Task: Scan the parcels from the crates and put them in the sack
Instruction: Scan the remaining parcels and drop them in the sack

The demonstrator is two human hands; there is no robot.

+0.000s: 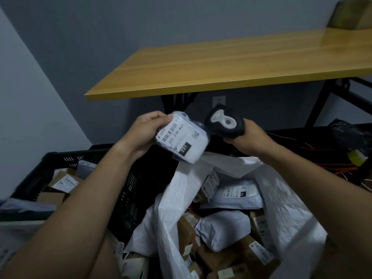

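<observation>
Parcel point(182, 135) (a soft, probably light poly mailer) held label-up above the open sack point(221, 218), its edge pinched in the left hand point(141, 133); the right hand point(249, 135) grips the scanner point(224, 122) beside it.

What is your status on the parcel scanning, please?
Left hand holds labelled parcel, barcode up. Right hand aims scanner at it. Open sack directly below, nothing blocking.
</observation>
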